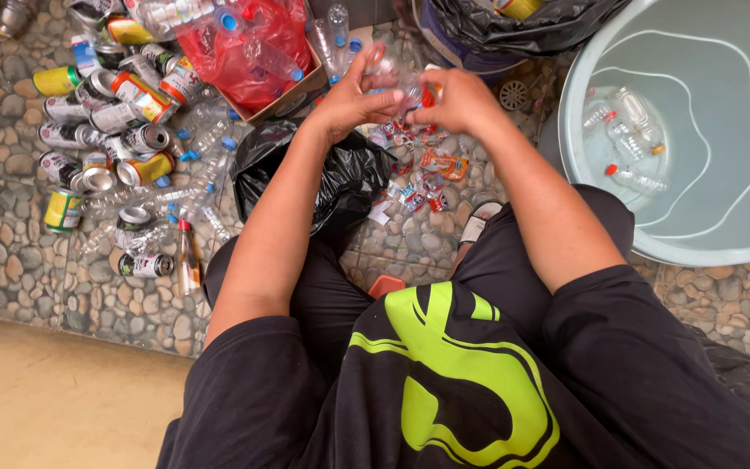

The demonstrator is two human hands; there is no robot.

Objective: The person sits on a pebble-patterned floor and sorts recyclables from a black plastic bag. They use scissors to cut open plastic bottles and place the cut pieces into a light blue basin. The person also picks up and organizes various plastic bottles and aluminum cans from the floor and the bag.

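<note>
My left hand (353, 97) and my right hand (459, 98) meet in front of me over the pebble floor, both closed on a small clear plastic bottle (407, 89) with a red and orange label. The bottle is partly hidden by my fingers. Torn red and white labels (418, 178) lie scattered on the floor just below my hands. A black plastic bag (340, 169) sits under my left forearm.
A pale blue tub (696, 234) at right holds three clear bottles. A heap of cans (110, 130) and clear bottles lies at left. A cardboard box with a red bag (258, 52) of bottles stands ahead. A black-lined bin (514, 26) is at the top.
</note>
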